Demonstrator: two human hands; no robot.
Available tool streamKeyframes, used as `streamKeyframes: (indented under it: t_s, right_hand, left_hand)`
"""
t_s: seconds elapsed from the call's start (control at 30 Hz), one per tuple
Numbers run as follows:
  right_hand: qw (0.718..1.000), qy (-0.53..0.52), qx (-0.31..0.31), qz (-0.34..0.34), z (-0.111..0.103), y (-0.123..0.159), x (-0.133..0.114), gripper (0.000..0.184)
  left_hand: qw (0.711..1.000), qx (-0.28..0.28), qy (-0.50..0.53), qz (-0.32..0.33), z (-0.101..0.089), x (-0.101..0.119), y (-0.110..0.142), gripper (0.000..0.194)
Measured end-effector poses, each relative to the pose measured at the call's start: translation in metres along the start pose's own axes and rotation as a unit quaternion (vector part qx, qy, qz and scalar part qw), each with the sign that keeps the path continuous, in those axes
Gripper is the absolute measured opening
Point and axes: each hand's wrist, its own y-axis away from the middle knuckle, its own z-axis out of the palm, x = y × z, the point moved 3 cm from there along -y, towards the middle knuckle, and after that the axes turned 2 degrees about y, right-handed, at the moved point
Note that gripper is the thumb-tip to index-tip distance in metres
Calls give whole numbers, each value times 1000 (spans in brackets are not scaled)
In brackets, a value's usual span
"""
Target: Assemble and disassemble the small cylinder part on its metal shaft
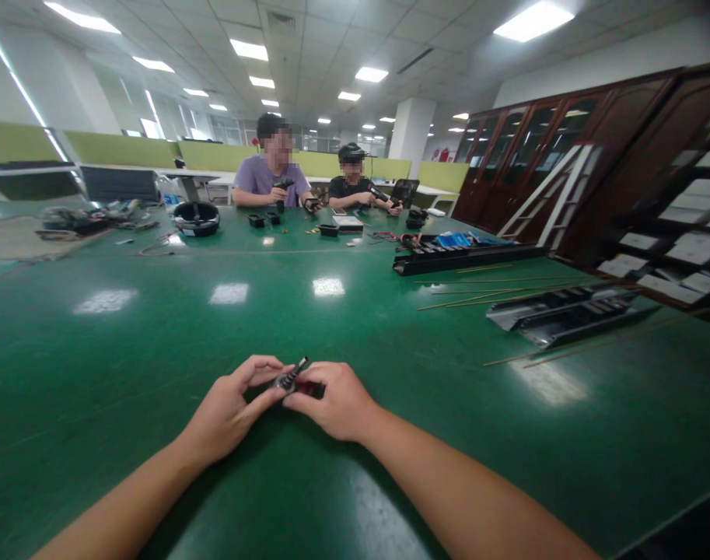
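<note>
A small dark metallic part (287, 379), with a ribbed body and a thin stem pointing up and to the right, is held just above the green table (173, 334). My left hand (229, 408) pinches it between thumb and fingers from the left. From the other side, my right hand (334, 400) also grips it, its thumb and bent fingers closed near the base. My fingers hide the lower portion of the part, and its exact kind is too small to make out.
Two people (273, 175) sit across the table with dark tools. A black headset (196, 218) lies at far left. Black metal channels (465, 255), silver channels (570, 315) and thin rods (477, 299) lie at right. Behind them stands a stepladder (556, 194).
</note>
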Motion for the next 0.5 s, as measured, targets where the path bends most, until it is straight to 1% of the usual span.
streamKeyframes:
  t_s: [0.1,0.17,0.23,0.33,0.5]
  right_hand:
    - [1000,-1,0,11,1,0,1,20]
    - [1000,-3,3,9,1,1,1,21]
    - [1000,-6,10,6,0,1,0,22]
    - [1000,-5,10,-5,-2,1,-1,22]
    - [999,24,14,-23,-4,1,-1,20]
  left_hand:
    - [1000,-3,-6,-1,-1,-3,0,42]
    - [1000,-2,13,-1,-2,-5,0,44]
    - [1000,-1,24,-8,-2,-6,1,43]
    - [1000,-7,15,-17,-2,-6,1,39]
    - [1000,1,9,-8,-4,-7,0,37]
